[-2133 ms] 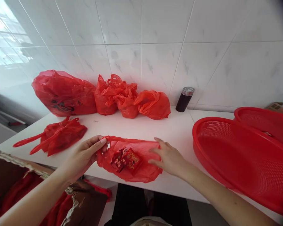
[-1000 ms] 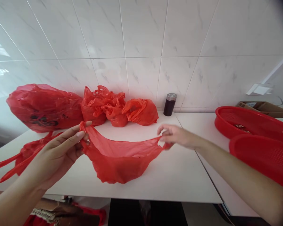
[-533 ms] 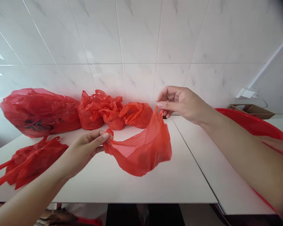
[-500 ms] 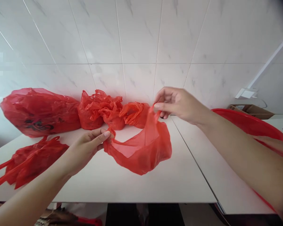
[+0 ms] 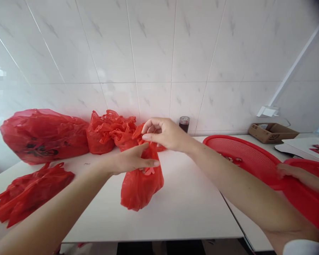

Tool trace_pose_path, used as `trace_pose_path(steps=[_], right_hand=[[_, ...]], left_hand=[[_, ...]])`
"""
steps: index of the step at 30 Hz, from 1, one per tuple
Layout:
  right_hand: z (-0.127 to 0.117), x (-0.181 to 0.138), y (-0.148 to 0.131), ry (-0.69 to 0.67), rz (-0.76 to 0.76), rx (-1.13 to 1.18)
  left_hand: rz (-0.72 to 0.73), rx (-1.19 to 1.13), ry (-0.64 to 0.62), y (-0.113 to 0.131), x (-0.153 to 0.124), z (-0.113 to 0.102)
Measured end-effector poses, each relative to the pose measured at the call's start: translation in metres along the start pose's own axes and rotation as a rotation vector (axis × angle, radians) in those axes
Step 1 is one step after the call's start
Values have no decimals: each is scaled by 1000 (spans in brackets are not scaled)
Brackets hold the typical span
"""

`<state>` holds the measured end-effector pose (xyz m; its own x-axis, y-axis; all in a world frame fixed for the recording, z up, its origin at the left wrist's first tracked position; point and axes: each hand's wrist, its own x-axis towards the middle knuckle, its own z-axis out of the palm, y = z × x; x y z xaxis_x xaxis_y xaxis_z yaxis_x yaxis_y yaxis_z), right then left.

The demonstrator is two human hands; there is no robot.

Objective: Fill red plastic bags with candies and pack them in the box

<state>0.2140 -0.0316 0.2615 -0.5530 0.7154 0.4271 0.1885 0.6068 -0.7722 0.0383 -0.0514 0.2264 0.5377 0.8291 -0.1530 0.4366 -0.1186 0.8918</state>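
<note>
A small red plastic bag (image 5: 141, 186) hangs just above the white table (image 5: 191, 209), bunched at its top between both my hands. My right hand (image 5: 163, 134) pinches the bag's handles from above, fingers closed. My left hand (image 5: 134, 161) grips the bag's neck just below, thumb and fingers pressed on the plastic. The bag's contents are hidden inside it.
Along the tiled wall lie a large filled red bag (image 5: 42, 136) and smaller knotted red bags (image 5: 108, 132), with a dark jar (image 5: 184, 124) behind. A flat red bag (image 5: 29, 191) lies left. Red mesh baskets (image 5: 244, 159) stand right, another person's hand (image 5: 289, 171) on one. A cardboard box (image 5: 272, 131) sits far right.
My hands have come together from a wide spread, gathering the bag's two handles into one bunch. The bag now hangs narrow and upright instead of stretched open.
</note>
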Motion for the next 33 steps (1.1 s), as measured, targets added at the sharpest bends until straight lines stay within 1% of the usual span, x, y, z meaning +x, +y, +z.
trace_pose_path(steps=[2,3,5,6,8,10,12,13,15,16,17,19,20,21,22,25,26,27,28,30,33], right_hand=[[7,-1,2,-91,-34,92],[10,-3,5,-98,-66,115],[14,-8,17,-34,-114,102],[15,-11,25,5,-113,80],[19,-19,43,48,-58,54],[24,-30,55,74,20,89],[29,-42,56,103,56,161],[30,-47,53,76,54,184],[31,-56,44,-41,19,185],[31,-58,42,-77,-4,171],[31,-59,42,-69,-24,154],[32,-54,51,41,-31,160],[34,-51,60,84,-8,190],[36,-47,69,96,25,230],[39,-43,79,81,60,274],[49,-40,99,-32,129,427],[52,-41,102,-76,139,483],[54,-42,104,-129,150,542],[55,-44,105,-180,160,596],[54,-49,107,-244,172,662],[50,-57,112,-257,183,632]], left_hand=[[-16,81,30,-1,5,5],[-23,80,50,-2,7,6],[-40,-10,73,-6,9,5],[-47,-80,84,-8,9,4],[-50,-219,116,-14,8,0],[-53,-297,129,-20,5,-4],[-30,-309,119,-24,2,-6],[0,-300,101,-25,1,-6],[81,-226,45,-25,-3,-5],[112,-153,22,-24,-4,-5],[128,-65,8,-23,-5,-4],[120,121,15,-22,-5,0],[114,204,44,-22,-5,2],[123,284,88,-23,-3,5],[153,366,146,-25,-1,9],[302,589,381,-37,5,19],[345,628,439,-42,6,22],[375,633,471,-48,8,26],[391,606,480,-53,8,28],[402,492,454,-63,8,33],[412,355,378,-71,6,35]])
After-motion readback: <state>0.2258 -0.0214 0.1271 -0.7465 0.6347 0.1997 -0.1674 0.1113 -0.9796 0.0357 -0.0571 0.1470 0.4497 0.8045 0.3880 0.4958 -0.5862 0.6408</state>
